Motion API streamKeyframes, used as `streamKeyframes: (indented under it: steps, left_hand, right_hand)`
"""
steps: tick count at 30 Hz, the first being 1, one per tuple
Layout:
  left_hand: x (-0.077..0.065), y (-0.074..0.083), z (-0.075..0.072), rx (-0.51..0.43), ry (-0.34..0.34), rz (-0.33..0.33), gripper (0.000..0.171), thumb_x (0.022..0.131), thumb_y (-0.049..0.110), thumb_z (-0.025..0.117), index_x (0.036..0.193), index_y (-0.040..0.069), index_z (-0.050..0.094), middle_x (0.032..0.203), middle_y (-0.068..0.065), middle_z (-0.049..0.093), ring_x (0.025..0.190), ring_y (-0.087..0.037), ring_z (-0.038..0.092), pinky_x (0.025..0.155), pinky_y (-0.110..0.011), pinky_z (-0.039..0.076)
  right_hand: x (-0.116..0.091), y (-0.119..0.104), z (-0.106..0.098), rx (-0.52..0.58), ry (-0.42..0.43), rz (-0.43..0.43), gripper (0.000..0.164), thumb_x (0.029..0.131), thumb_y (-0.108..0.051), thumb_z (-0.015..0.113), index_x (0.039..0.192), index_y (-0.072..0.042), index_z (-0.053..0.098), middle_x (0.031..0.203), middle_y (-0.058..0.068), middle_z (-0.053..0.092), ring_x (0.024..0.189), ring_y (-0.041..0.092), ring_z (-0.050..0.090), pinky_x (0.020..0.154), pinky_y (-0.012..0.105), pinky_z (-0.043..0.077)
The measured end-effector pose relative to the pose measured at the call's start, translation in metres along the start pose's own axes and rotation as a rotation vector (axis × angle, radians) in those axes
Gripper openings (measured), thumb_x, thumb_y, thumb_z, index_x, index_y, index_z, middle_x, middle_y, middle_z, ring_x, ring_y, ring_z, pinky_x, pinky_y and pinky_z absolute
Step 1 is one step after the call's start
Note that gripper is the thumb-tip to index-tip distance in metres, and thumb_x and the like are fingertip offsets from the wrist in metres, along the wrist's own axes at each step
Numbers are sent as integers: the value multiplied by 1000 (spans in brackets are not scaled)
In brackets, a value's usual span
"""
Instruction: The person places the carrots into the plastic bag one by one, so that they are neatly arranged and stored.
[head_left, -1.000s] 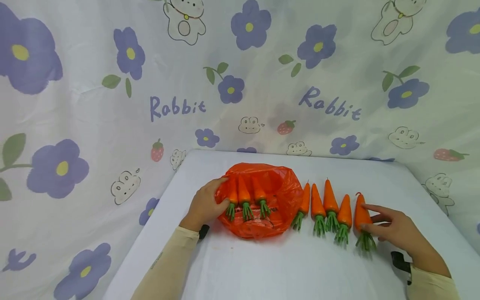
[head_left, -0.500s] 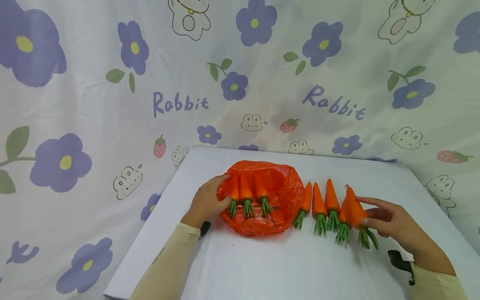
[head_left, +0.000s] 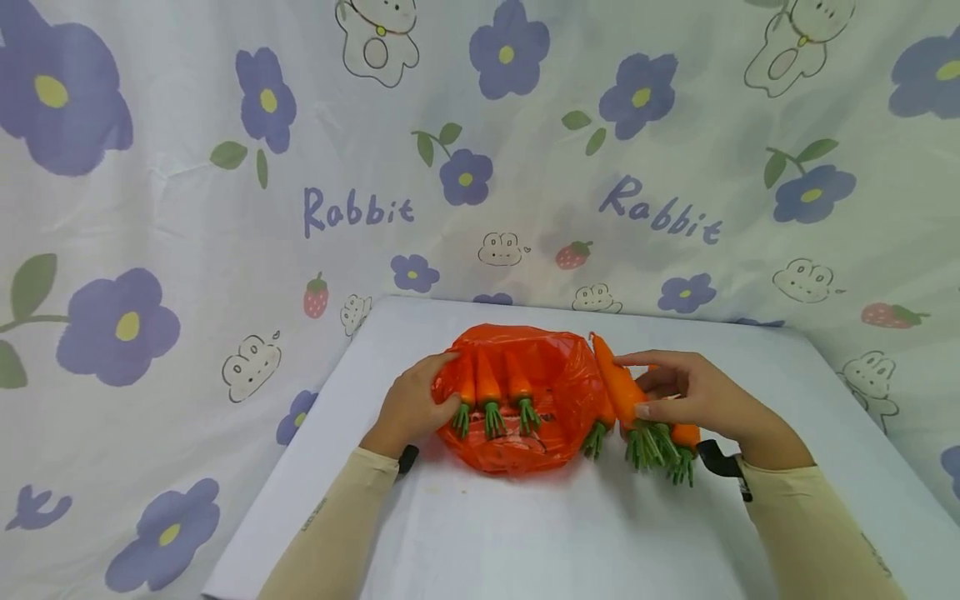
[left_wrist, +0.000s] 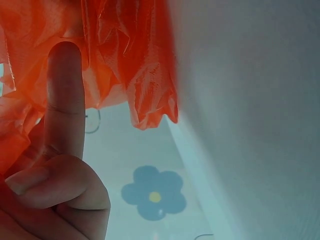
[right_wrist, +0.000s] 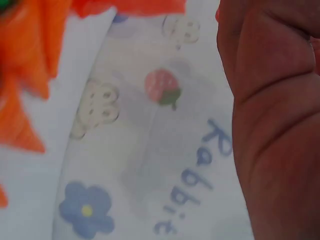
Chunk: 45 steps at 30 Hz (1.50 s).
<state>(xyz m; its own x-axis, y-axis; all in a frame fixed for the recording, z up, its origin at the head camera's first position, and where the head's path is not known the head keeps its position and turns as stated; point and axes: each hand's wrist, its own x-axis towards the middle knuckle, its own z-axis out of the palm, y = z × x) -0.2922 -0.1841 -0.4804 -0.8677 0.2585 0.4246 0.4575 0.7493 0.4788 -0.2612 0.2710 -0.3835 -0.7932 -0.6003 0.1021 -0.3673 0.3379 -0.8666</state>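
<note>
The left hand (head_left: 416, 404) is clamping the near-side edge of a red plastic bag (head_left: 577, 354), its thumb and fingers on either side of the film. Just right of that hand, three bagged carrots (head_left: 489, 381) are lying side by side with their green tops facing the person. The right hand (head_left: 690, 396) is pinching a held carrot (head_left: 618, 379), which is tilting left of its fingertips with its tip by the bag's right rim; whether they are touching, I cannot tell. A loose carrot (head_left: 602, 414) is lying left of the right hand, against the bag, and other carrots (head_left: 685, 435) are resting on the tabletop (head_left: 525, 533) below it, partly hidden.

The tip could be snagging the thin rim if the approach is too low, folding the mouth inward. Dangling greens could be dragging neighbours along, and a slackening left hand could be letting the bag slump.
</note>
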Motion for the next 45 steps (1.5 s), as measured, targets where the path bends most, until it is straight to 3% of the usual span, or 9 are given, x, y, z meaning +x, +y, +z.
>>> streamKeyframes:
  steps: [9, 13, 16, 22, 28, 36, 45]
  left_hand:
    - [-1, -3, 2, 8, 9, -5, 64, 86, 33, 71, 148, 19, 60, 142, -3, 64, 128, -27, 63, 106, -49, 52]
    - [-2, -3, 2, 4, 16, 1, 64, 86, 31, 72, 148, 18, 60, 142, -3, 65, 127, -27, 64, 105, -50, 53]
    - [-2, -3, 2, 8, 17, 2, 64, 86, 31, 72, 148, 18, 60, 142, -3, 65, 127, -27, 64, 105, -50, 53]
    - [-2, -2, 0, 4, 31, 14, 64, 85, 30, 72, 147, 16, 61, 140, -5, 66, 125, -28, 65, 104, -51, 53]
    - [-2, -3, 1, -2, 50, 23, 64, 84, 29, 72, 146, 15, 61, 138, -5, 67, 122, -29, 66, 101, -50, 55]
    - [-1, 0, 2, -3, 43, 21, 65, 84, 29, 72, 147, 14, 61, 138, -6, 67, 122, -29, 66, 102, -50, 55]
    - [-2, 1, 0, 2, 40, 18, 66, 85, 28, 73, 148, 14, 59, 139, -6, 66, 122, -28, 65, 103, -50, 54]
  right_hand:
    - [64, -32, 43, 7, -184, -26, 60, 90, -19, 84, 147, -25, 64, 114, 8, 76, 105, 29, 72, 91, 44, 61]
    - [88, -36, 62, 16, -283, -26, 62, 89, -17, 84, 147, -22, 63, 107, 9, 77, 98, 30, 74, 88, 44, 62]
    - [104, -38, 73, -19, -311, -2, 61, 88, -21, 86, 145, -24, 65, 109, 6, 77, 97, 27, 74, 87, 43, 62]
    - [136, -40, 89, -147, -298, 73, 59, 82, -34, 90, 138, -30, 71, 106, 1, 77, 95, 22, 73, 81, 44, 62]
    - [158, -26, 99, -186, -277, 143, 65, 80, -36, 92, 141, -28, 69, 104, 1, 77, 90, 24, 71, 77, 47, 61]
    - [165, -2, 105, -232, -120, 202, 68, 77, -39, 95, 139, -32, 68, 120, -2, 70, 107, 20, 67, 85, 40, 60]
    - [172, 13, 115, -258, -18, 220, 71, 76, -43, 95, 140, -25, 69, 127, -7, 69, 105, 17, 70, 85, 38, 62]
